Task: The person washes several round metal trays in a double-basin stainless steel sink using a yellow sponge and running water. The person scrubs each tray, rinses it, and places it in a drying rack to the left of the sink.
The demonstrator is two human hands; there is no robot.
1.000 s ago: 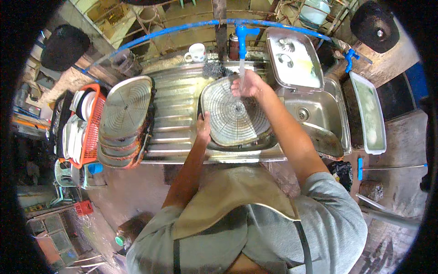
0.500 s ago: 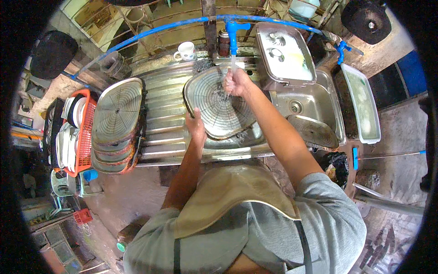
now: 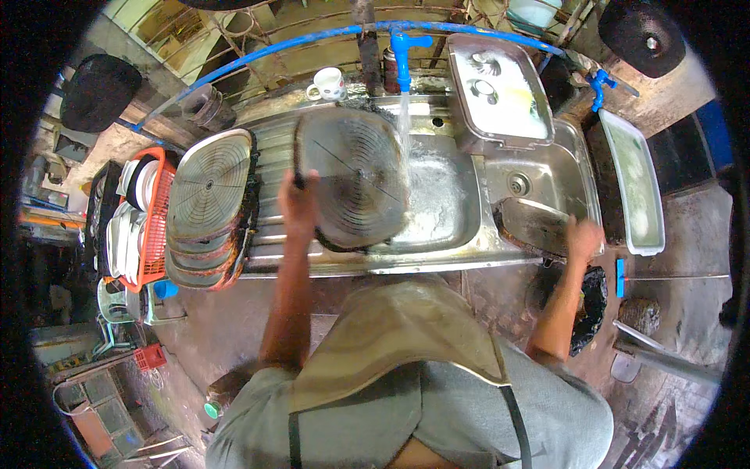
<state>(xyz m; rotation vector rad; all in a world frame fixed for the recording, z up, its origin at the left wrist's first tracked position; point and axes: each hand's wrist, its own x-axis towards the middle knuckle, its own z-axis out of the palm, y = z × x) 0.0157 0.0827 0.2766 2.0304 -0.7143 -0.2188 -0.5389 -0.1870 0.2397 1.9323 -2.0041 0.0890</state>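
Observation:
My left hand (image 3: 299, 205) is closed on the left edge of a rounded-square metal griddle plate (image 3: 355, 176), which is tilted and blurred by motion. Concentric rings and thin radial lines mark its face. Its right edge is beside the water running from the blue tap (image 3: 402, 59). Over at the right basin, the fingers of my right hand (image 3: 584, 238) are curled at the right end of a second, darker griddle plate (image 3: 533, 225). That plate leans at the basin's front rim. A stack of similar griddle plates (image 3: 209, 187) stands to the left on the ribbed drainboard.
Water splashes into the left basin (image 3: 441, 195). A grey tub of suds (image 3: 500, 98) sits behind the right basin (image 3: 547, 168). Further right is a white tray of cloudy water (image 3: 631, 180). An orange dish basket (image 3: 152, 227) and a mug (image 3: 327, 84) are on the left.
My left hand has moved left with the griddle plate, out from under the tap. My right hand has left the running water and reached right to the second plate.

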